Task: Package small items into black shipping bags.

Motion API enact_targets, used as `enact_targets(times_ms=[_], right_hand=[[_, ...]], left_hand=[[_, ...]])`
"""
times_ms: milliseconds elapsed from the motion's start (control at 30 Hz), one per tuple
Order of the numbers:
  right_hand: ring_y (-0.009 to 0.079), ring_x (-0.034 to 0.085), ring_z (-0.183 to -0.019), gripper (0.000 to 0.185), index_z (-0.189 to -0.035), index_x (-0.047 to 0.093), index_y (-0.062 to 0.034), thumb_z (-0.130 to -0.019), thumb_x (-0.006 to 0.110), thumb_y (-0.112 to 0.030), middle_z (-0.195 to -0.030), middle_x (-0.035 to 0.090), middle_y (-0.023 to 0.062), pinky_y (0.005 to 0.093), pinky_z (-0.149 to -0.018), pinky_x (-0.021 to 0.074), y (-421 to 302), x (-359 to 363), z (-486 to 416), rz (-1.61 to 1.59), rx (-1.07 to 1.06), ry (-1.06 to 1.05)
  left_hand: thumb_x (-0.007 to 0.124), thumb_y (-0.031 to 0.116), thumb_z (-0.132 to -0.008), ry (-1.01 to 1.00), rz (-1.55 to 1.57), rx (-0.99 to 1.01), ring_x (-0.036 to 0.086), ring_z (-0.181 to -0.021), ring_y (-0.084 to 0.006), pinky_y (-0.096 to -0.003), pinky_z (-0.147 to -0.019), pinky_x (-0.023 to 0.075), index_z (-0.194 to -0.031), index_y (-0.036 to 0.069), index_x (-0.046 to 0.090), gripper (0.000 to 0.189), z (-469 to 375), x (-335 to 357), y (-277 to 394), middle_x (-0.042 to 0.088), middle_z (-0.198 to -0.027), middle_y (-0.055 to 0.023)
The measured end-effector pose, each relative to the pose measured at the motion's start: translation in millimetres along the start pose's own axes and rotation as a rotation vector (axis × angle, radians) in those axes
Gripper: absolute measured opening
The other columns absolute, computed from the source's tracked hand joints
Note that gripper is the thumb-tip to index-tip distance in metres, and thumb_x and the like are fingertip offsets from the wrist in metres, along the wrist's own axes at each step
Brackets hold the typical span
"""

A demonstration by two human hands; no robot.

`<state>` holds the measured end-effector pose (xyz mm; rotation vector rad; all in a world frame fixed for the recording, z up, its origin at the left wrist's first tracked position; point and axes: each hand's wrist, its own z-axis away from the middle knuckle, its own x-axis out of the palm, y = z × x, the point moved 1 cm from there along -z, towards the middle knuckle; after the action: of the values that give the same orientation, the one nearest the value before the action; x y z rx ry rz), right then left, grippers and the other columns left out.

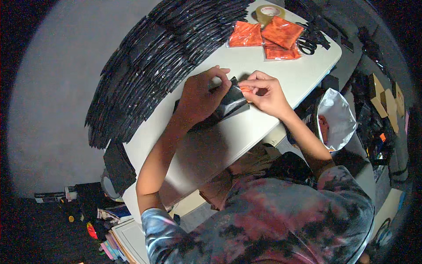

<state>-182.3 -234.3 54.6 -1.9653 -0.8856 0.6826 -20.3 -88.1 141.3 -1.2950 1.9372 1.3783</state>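
Note:
A black plastic bag (230, 103) lies on the white table under my hands, its surface shiny and creased. With thumb and index finger, my left hand (201, 95) pinches the bag near its upper edge, and it covers much of the bag. At the bag's right end, my right hand (267, 92) grips a small orange packet (245, 89) between thumb and fingers. Most of that packet is hidden by the fingers and the bag, so I cannot tell how far it sits inside. Farther back lie several folded orange cloths (283, 32) in clear plastic.
Overlapping black plastic bags (158, 52) line the far left side of the white table (257, 123). A roll of clear tape (270, 14) and black-handled scissors (307, 46) are at the back. An open silver-lined bag (339, 122) stands to the right.

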Motion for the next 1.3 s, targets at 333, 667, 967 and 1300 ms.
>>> enact_targets(times_ms=[333,667,967,1300], right_hand=[[0.0044,0.062,-0.067,0.048,-0.117,0.075,-0.0042,-0.07,0.085,-0.003,-0.095,0.075,0.0034,0.0212,-0.063,0.0519,-2,-1,-1,-0.046,0.096,0.059],[0.0075,0.068,-0.069,0.062,-0.13,0.069,-0.0031,-0.07,0.085,-0.005,-0.105,0.077,0.0084,0.0243,-0.066,0.0577,-2,-6,-2,0.032,0.106,-0.138],[0.0062,0.053,-0.079,0.083,-0.149,0.054,-0.0077,-0.068,0.064,0.007,-0.1,0.056,-0.0005,0.0203,-0.075,0.0453,-28,-14,-4,-0.083,0.112,-0.324],[0.0207,0.063,-0.093,0.052,-0.127,0.065,0.0032,-0.095,0.073,-0.037,-0.114,0.064,0.0152,0.0321,-0.083,0.0499,-4,-3,-11,0.309,0.141,-0.006]], left_hand=[[0.072,0.015,-0.093,0.089,0.081,0.017,0.066,-0.122,-0.0405,-0.045,-0.103,0.0522,-0.1,0.006,0.064,0.014,0,19,6,0.074,-0.117,-0.0194],[0.069,0.009,-0.095,0.097,0.061,0.087,0.067,-0.122,-0.0371,-0.044,-0.104,0.0517,-0.108,0.006,0.062,0.015,5,43,5,0.072,-0.121,-0.0213],[0.067,0.031,-0.1,-0.016,-0.002,-0.228,0.071,-0.091,-0.0417,-0.0502,-0.082,0.0553,-0.117,0.006,0.059,0.032,20,13,-24,0.073,-0.11,-0.0203],[0.084,0.035,-0.084,-0.084,-0.346,-0.108,0.07,-0.097,-0.0368,-0.0449,-0.086,0.0549,-0.111,0.004,0.066,0.045,23,26,-39,0.072,-0.1,-0.0171]])
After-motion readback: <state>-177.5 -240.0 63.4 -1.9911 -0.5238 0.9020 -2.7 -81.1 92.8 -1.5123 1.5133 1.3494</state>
